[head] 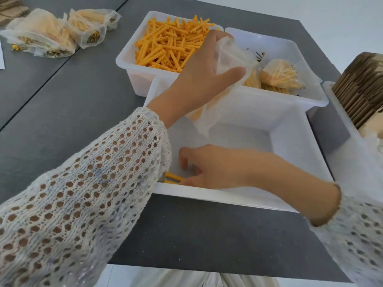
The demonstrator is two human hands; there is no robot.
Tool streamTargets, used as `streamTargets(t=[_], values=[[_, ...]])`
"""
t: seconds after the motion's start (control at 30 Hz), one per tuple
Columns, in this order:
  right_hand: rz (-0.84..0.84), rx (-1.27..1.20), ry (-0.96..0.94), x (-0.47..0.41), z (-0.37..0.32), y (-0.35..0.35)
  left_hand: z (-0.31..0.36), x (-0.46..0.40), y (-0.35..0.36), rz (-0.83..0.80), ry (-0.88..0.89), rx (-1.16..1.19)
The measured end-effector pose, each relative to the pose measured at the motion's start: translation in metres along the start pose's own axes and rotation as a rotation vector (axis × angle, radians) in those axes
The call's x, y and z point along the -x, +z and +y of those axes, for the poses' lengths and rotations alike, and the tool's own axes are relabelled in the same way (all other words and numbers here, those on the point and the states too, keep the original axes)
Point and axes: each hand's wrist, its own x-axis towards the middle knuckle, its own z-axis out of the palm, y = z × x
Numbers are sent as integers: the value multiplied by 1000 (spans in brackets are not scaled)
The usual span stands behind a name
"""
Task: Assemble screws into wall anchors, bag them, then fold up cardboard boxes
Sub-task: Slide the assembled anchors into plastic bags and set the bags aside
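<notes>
A thin, floppy clear bag [228, 65], part-filled w/ anchors, is gripped at its mouth by the left hand [204, 69]. Light, rigid assembled anchors [173, 179] in the near bin [228, 198] are pinched by the right hand [209, 166]; best taken mid-shaft.

The scene is lit brightly and evenly by soft, diffuse light; only faint shadows are cast on the grey worktop [87, 96]. The white tray [286, 129] is nearly washed out. Slight softness is seen throughout, and straight edges are bowed by wide-angle distortion near the borders.
</notes>
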Motion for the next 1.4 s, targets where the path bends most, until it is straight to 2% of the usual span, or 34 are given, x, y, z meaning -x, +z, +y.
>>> streamTargets(t=[0.1, 0.23, 0.5, 0.6, 0.67, 0.73, 0.83, 0.97, 1.03, 1.13, 1.23, 1.3, 1.4], values=[[45, 122, -88, -12, -8, 2, 0, 0, -1, 16, 0, -28], [124, 307, -94, -19, -10, 6, 0, 0, -3, 38, -1, -45], [77, 410, -87, -13, -2, 9, -2, -2, -4, 24, -15, -54], [74, 229, -85, 10, 12, -1, -3, -2, -4, 5, -5, -65], [121, -84, -167, 33, 30, -12, -4, -2, -4, -17, 5, -70], [155, -501, -268, 60, 48, -27, -3, -1, -4, -38, 22, -74], [410, -875, -393, 89, 78, -61, -2, 0, -1, -80, 43, -86], [899, -971, -315, 89, 102, -108, -1, 2, 0, -111, 53, -70], [1046, -1004, -292, 80, 102, -122, -1, 3, 1, -114, 55, -70], [1112, -949, -266, 59, 83, -119, -1, 3, 3, -132, 62, -68], [980, -657, -145, 41, 61, -105, -2, 3, 4, -125, 68, -31], [954, -571, -97, 36, 53, -100, -3, 2, 5, -112, 77, -17], [1113, -552, -45, 40, 53, -98, -5, 1, 6, -94, 89, -48]])
